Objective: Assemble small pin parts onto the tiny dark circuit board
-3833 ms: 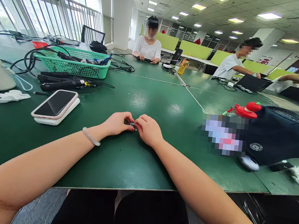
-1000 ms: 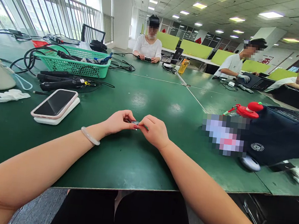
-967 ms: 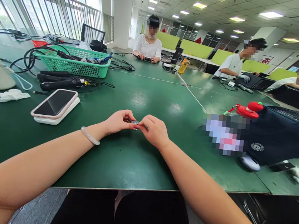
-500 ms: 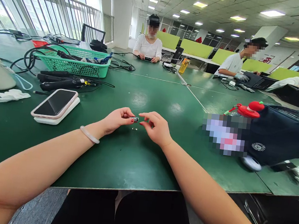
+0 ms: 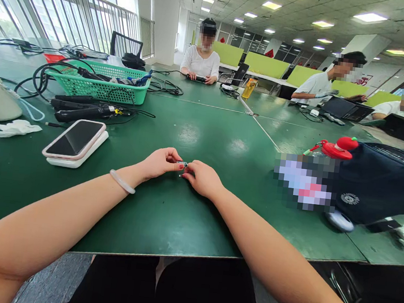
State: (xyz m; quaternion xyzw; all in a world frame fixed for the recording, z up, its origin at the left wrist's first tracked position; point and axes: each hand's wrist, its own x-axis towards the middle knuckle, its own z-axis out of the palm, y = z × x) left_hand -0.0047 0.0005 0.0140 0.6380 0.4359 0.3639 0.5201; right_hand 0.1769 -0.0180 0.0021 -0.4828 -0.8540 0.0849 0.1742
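My left hand (image 5: 160, 163), with a pale bangle at the wrist, pinches a small silvery and dark part (image 5: 183, 164) between thumb and fingertips, just above the green table (image 5: 165, 215). My right hand (image 5: 202, 177) meets it from the other side, its thumb and fingers drawn together at the part's right end. Whether those fingers grip the part itself or something smaller, I cannot tell. A tiny metallic piece (image 5: 180, 175) shows just left of my right thumb tip, mostly hidden; whether it lies on the table is unclear.
Left of my hands, a phone (image 5: 75, 138) rests on a white box. Behind it are black cable-ended devices (image 5: 82, 111) and a green basket (image 5: 103, 87). A dark bag (image 5: 380, 186) and a mouse (image 5: 340, 220) lie to the right. Several people sit around the table.
My right hand has moved left and its fingers have closed in against the part in my left hand. The tiny piece on the table is now mostly covered.
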